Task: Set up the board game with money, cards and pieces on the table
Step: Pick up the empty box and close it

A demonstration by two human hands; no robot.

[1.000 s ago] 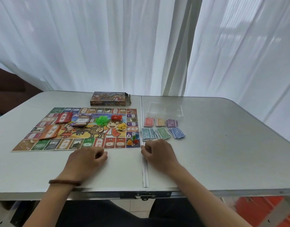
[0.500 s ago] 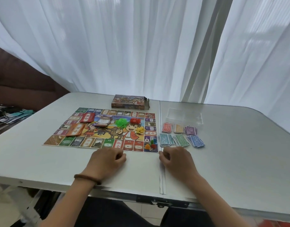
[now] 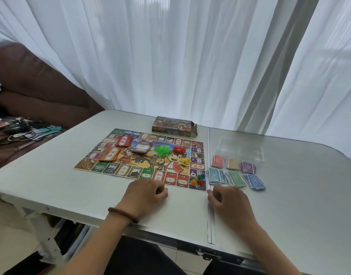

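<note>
Left grip (image 3: 145, 192) and right grip (image 3: 228, 199) curled tight, empty, resting on bench (image 3: 299, 205). Game board (image 3: 119, 168) just ahead, carrying card decks (image 3: 124, 140) and pieces (image 3: 198, 179). Money stacks (image 3: 235, 172) right of board. Game box (image 3: 173, 126) behind board, clear case (image 3: 241, 150) behind money, curtain (image 3: 170, 56) beyond.

Sheer white curtains (image 3: 170, 56) hang across the whole back of the room, and soft daylight glows through them. A brown sofa (image 3: 37, 92) stands at the left, with cords and small clutter (image 3: 22, 130) lying on its seat. The pale folding table (image 3: 289, 205) stands on a light floor (image 3: 12, 245).
</note>
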